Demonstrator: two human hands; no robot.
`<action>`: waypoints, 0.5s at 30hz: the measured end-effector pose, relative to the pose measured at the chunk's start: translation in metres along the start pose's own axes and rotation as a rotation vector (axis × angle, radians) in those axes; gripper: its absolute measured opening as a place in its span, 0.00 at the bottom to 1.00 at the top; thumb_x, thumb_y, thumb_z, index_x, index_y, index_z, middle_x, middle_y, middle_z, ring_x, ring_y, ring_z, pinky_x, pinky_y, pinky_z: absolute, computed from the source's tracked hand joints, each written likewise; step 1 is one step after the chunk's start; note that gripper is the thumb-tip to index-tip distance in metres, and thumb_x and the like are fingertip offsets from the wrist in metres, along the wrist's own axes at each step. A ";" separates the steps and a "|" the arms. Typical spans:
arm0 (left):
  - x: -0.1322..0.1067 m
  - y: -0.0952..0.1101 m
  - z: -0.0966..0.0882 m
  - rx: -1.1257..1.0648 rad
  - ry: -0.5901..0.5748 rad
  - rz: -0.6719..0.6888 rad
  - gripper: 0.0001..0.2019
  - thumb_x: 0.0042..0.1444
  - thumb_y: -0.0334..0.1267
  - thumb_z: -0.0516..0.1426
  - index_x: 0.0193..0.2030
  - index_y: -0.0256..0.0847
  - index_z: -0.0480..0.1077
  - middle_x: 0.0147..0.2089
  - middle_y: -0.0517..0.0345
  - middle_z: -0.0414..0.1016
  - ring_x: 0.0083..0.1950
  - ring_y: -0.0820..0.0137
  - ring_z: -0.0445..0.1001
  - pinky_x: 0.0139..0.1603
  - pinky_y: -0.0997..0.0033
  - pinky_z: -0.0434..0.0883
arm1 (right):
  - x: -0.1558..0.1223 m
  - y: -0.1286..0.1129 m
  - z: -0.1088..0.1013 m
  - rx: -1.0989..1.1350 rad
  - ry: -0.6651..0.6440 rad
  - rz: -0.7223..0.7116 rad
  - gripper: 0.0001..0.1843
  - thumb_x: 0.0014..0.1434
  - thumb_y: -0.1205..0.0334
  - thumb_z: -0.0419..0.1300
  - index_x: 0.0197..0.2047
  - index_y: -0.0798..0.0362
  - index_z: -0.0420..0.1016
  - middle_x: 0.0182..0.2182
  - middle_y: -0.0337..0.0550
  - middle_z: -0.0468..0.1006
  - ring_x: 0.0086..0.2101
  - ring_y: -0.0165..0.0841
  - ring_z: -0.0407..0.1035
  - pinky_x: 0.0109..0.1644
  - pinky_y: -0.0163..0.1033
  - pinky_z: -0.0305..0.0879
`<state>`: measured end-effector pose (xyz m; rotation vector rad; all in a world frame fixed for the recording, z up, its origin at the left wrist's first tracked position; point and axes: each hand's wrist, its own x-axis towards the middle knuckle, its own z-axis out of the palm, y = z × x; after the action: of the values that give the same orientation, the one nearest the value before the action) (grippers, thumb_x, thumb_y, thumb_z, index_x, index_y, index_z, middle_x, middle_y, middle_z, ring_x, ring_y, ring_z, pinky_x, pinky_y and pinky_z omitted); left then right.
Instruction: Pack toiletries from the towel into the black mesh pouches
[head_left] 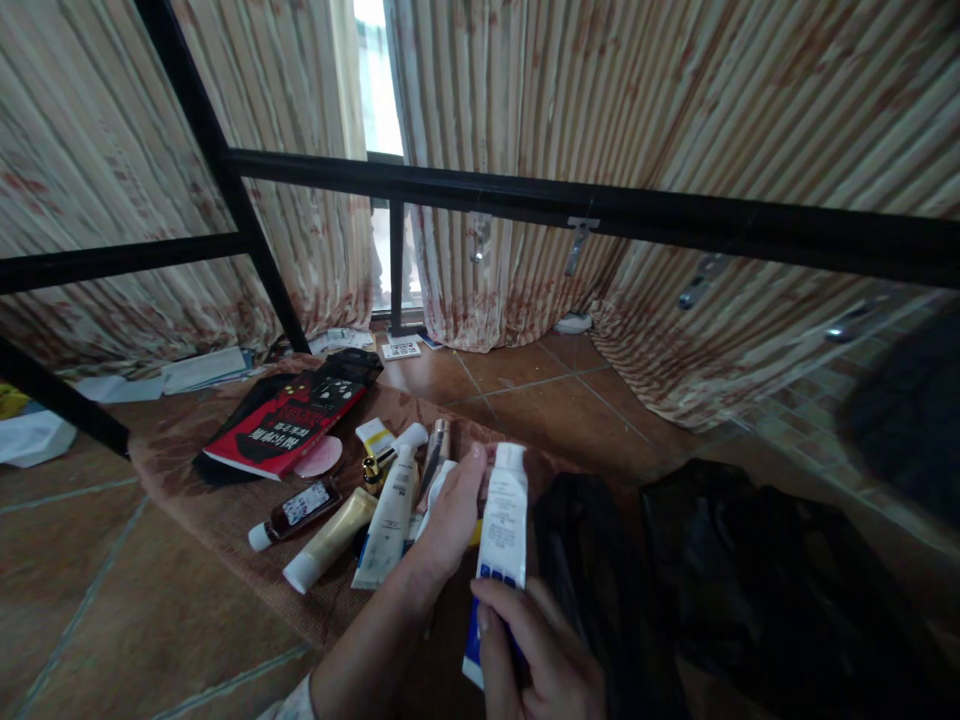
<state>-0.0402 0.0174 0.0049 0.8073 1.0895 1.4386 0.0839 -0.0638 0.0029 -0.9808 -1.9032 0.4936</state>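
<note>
My right hand (pixel 536 650) is closed around the lower blue end of a white tube (pixel 504 520) and holds it upright above the brown mat (pixel 225 510). Beside the tube my left hand (pixel 450 525) reaches forward with fingers stretched out, its fingertips near the tube's cap and over a row of other tubes (pixel 390 510) lying on the mat. A cream tube (pixel 330 540), a small dark bottle (pixel 300 508) with a white label and a gold-capped item (pixel 373 470) lie there too.
A red and black book (pixel 289 425) and a pink disc (pixel 319 458) lie at the mat's far side. Black plastic bags (pixel 750 580) spread on the right. A black metal frame (pixel 600 215) crosses in front of striped curtains (pixel 712 120). Papers (pixel 202 370) lie on the tiled floor.
</note>
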 end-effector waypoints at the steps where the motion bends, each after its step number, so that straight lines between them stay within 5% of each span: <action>1: 0.001 0.000 0.000 -0.031 -0.016 -0.011 0.35 0.59 0.67 0.46 0.53 0.36 0.71 0.34 0.52 0.78 0.28 0.69 0.73 0.28 0.72 0.68 | 0.008 -0.005 -0.012 -0.020 0.014 0.004 0.13 0.66 0.66 0.52 0.42 0.49 0.78 0.31 0.41 0.78 0.31 0.29 0.75 0.34 0.29 0.69; 7: -0.008 -0.001 0.009 0.200 -0.067 0.146 0.25 0.57 0.54 0.59 0.53 0.38 0.72 0.34 0.58 0.74 0.31 0.72 0.70 0.30 0.75 0.67 | 0.051 -0.020 -0.098 -0.256 0.069 0.134 0.10 0.64 0.61 0.56 0.45 0.46 0.78 0.36 0.39 0.80 0.35 0.30 0.76 0.37 0.29 0.71; 11: -0.019 -0.003 0.018 0.363 -0.304 0.278 0.20 0.60 0.47 0.58 0.55 0.39 0.72 0.27 0.64 0.65 0.27 0.76 0.63 0.28 0.77 0.61 | 0.052 -0.008 -0.149 -0.439 0.034 0.273 0.11 0.62 0.54 0.57 0.43 0.44 0.79 0.33 0.37 0.82 0.30 0.31 0.77 0.33 0.31 0.72; 15: -0.025 -0.005 0.022 0.601 -0.467 0.311 0.18 0.64 0.45 0.54 0.56 0.39 0.71 0.25 0.65 0.65 0.24 0.77 0.61 0.26 0.76 0.57 | 0.045 0.006 -0.174 -0.487 -0.023 0.401 0.15 0.59 0.50 0.58 0.43 0.45 0.81 0.31 0.38 0.83 0.25 0.32 0.77 0.25 0.31 0.70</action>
<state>-0.0141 -0.0032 0.0102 1.7087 1.0623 1.0752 0.2238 -0.0339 0.1115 -1.6992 -1.8895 0.2658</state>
